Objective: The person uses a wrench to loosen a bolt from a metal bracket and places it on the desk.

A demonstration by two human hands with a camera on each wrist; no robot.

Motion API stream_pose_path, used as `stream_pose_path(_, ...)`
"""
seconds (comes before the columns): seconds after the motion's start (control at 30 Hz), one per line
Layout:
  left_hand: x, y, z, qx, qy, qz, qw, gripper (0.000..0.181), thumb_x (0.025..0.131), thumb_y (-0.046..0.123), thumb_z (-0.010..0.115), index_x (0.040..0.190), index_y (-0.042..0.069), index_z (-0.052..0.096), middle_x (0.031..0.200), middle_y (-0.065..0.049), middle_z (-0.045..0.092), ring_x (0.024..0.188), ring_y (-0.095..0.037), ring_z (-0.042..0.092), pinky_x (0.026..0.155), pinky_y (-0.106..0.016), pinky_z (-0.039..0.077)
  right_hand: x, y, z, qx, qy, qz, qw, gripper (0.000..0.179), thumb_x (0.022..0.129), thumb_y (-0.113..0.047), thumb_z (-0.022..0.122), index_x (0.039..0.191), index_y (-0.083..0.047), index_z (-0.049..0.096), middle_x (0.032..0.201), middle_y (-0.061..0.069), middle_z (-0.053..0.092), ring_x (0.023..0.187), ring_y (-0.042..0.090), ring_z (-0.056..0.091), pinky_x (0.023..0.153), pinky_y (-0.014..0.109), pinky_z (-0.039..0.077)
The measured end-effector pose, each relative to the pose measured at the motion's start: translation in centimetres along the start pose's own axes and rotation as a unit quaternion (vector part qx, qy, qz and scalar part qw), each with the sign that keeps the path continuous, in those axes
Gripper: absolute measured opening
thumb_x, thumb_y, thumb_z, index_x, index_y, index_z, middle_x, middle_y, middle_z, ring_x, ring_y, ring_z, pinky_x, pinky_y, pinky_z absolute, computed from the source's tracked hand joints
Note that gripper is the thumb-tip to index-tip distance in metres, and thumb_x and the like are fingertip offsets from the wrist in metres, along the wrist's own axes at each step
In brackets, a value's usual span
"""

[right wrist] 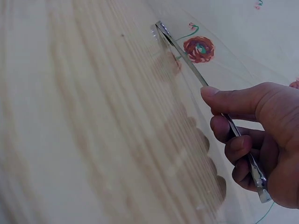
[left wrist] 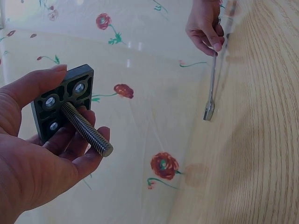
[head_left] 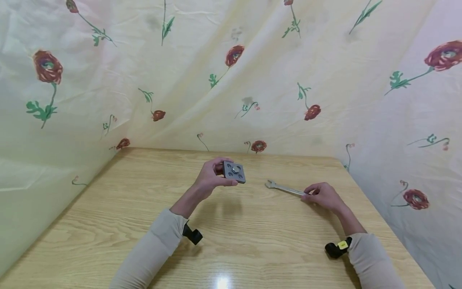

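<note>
My left hand (head_left: 211, 176) grips a square dark grey plate (head_left: 234, 171) by its edges, above the table. The plate has holes near its corners and a silver bolt head (head_left: 236, 169) in its middle. In the left wrist view, the bolt's threaded shank (left wrist: 86, 128) sticks out of the plate's ribbed side, between thumb and fingers. My right hand (head_left: 325, 195) holds a silver wrench (head_left: 286, 189) by one end, with the thumb along it and the fingers curled underneath. The wrench's open-ended jaw points left, toward the plate. Plate and wrench are apart.
A wood-grain table (head_left: 252, 241) spreads beneath both hands. Behind it and along its sides hangs a pale cloth (head_left: 187, 72) printed with red flowers. Small black cameras are strapped to the left wrist (head_left: 193, 235) and the right wrist (head_left: 335, 249).
</note>
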State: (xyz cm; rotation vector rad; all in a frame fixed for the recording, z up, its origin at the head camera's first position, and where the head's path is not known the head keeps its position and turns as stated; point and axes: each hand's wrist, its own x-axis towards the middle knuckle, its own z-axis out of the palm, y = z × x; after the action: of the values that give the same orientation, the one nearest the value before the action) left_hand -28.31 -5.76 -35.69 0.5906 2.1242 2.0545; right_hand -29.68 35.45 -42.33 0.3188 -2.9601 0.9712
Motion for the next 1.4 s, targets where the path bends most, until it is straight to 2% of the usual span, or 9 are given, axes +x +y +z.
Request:
stream_pose_path(0.43, 0.0, 0.0, 0.0, -0.001, -0.002, -0.002, 1.0, 0.065, 0.076, -0.005, 0.079, 0.135, 0.002, 0.055, 0.133, -0.025, 0.062, 0.106, -0.021, 0.064, 0.08, -0.025, 0.057, -0.2, -0.1, 0.0, -0.023, -0.007, -0.003, 0.9997, 0.028, 0.087, -0.024, 0.077, 0.101, 0.0, 0.075, 0.091, 0.009, 0.073, 0.077, 0.014, 0.056, 0.065, 0.024, 0.045)
stream_pose_path(0.7, -0.1, 0.1, 0.0, 0.003, -0.002, -0.002, 1.0, 0.069, 0.077, -0.004, 0.079, 0.139, -0.003, 0.05, 0.133, -0.025, 0.061, 0.106, -0.021, 0.063, 0.08, -0.025, 0.057, -0.2, -1.1, 0.0, -0.065, -0.009, -0.036, 0.9972, 0.022, 0.085, -0.021, 0.078, 0.094, -0.001, 0.075, 0.085, 0.007, 0.072, 0.075, 0.012, 0.057, 0.067, 0.027, 0.044)
stream_pose_path(0.8, -0.1, 0.0, 0.0, 0.005, 0.0, -0.003, 1.0, 0.067, 0.077, -0.003, 0.079, 0.138, 0.0, 0.052, 0.133, -0.025, 0.061, 0.106, -0.021, 0.063, 0.08, -0.025, 0.057, -0.3, -1.4, 0.0, -0.076, -0.012, -0.042, 0.9961, 0.019, 0.085, -0.02, 0.078, 0.092, -0.002, 0.075, 0.083, 0.006, 0.072, 0.073, 0.012, 0.056, 0.066, 0.027, 0.044)
stream_pose_path(0.9, -0.1, 0.0, 0.0, 0.007, 0.003, -0.005, 1.0, 0.065, 0.077, -0.003, 0.08, 0.136, 0.003, 0.054, 0.132, -0.024, 0.062, 0.106, -0.021, 0.063, 0.08, -0.025, 0.056, -0.2, -1.6, 0.1, -0.086, -0.019, -0.039, 0.9953, 0.017, 0.085, -0.019, 0.077, 0.091, -0.003, 0.075, 0.081, 0.004, 0.07, 0.072, 0.011, 0.054, 0.064, 0.026, 0.042)
stream_pose_path(1.07, -0.1, 0.0, 0.0, 0.009, 0.005, -0.007, 0.9999, 0.066, 0.077, -0.002, 0.08, 0.137, 0.002, 0.053, 0.132, -0.024, 0.062, 0.105, -0.021, 0.062, 0.079, -0.024, 0.055, -0.2, -1.6, 0.2, -0.098, -0.028, -0.033, 0.9942, 0.015, 0.086, -0.019, 0.076, 0.092, -0.005, 0.075, 0.079, 0.003, 0.068, 0.07, 0.012, 0.051, 0.063, 0.026, 0.04)
stream_pose_path(1.4, -0.3, 0.2, -0.1, 0.005, 0.002, 0.003, 1.0, 0.064, 0.077, -0.002, 0.08, 0.136, 0.002, 0.054, 0.13, -0.024, 0.063, 0.103, -0.019, 0.063, 0.077, -0.025, 0.055, -0.2, -1.4, 0.1, -0.1, -0.021, -0.038, 0.9941, 0.015, 0.086, -0.018, 0.076, 0.091, -0.004, 0.075, 0.078, 0.003, 0.067, 0.07, 0.013, 0.051, 0.063, 0.027, 0.04)
